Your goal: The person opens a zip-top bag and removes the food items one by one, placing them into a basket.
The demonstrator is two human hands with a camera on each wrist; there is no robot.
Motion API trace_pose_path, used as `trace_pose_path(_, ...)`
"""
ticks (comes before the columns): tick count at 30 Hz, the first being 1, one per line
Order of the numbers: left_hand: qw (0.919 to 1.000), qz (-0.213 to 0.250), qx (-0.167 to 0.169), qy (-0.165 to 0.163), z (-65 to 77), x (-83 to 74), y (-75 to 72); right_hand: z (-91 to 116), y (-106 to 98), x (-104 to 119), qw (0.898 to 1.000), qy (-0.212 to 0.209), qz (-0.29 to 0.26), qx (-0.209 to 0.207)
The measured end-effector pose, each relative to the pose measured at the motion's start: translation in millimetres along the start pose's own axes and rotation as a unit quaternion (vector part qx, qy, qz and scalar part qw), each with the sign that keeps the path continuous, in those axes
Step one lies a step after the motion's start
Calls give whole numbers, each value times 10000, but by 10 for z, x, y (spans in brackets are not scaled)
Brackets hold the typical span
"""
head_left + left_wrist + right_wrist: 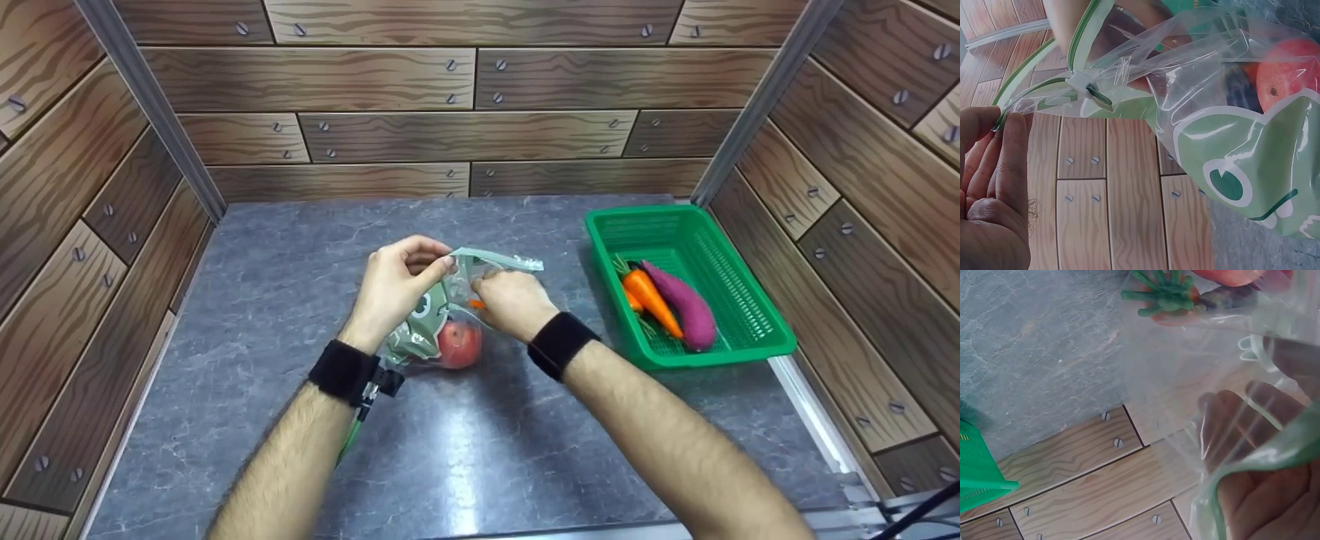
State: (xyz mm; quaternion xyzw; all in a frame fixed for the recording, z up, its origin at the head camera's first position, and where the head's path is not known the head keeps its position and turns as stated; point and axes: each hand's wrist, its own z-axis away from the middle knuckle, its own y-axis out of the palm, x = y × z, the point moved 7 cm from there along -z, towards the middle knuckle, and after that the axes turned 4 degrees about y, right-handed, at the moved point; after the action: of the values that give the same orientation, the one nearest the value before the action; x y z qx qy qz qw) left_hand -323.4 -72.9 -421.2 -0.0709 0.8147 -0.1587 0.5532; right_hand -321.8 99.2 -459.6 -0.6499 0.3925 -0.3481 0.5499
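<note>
While the left grip (394, 283) is pinching the bag (420, 334), the right grip (519, 301), loosely spread, is resting inside; red fruit (459, 345) is lying bagged below, carrots (652, 298) and eggplant (686, 306) seemingly waiting rightward.

Left grip (401, 281): pinching | right grip (517, 301): loosely bent | forearms (667, 427): extended forward, angled inward

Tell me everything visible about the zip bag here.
The zip bag looks like clear plastic with a green cartoon face and white slider. Its mouth is open, its bottom apparently on the grey tabletop, left of the green basket. A red round item and an orange one show inside. The left hand pinches its rim; the right hand is inside.
</note>
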Motion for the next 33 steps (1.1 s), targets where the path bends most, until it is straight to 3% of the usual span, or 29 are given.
trace_pose_path(12, 9999, 17, 112, -24, 26, -5, 43, -55, 358, -68, 9958, 707, 14, 587)
trace_pose_path(21, 9997, 6, 248, -63, 35, 32, 78, -91, 662, -108, 9898, 756, 150, 1195)
trace_pose_path(30, 9997, -22, 228, -11, 34, 26, 65, -104, 684, -226, 9822, 1227, -523, 1320)
trace_pose_path(33, 9998, 20, 223, -5, 31, 29, 58, -104, 652, -248, 9813, 1358, -679, 1186)
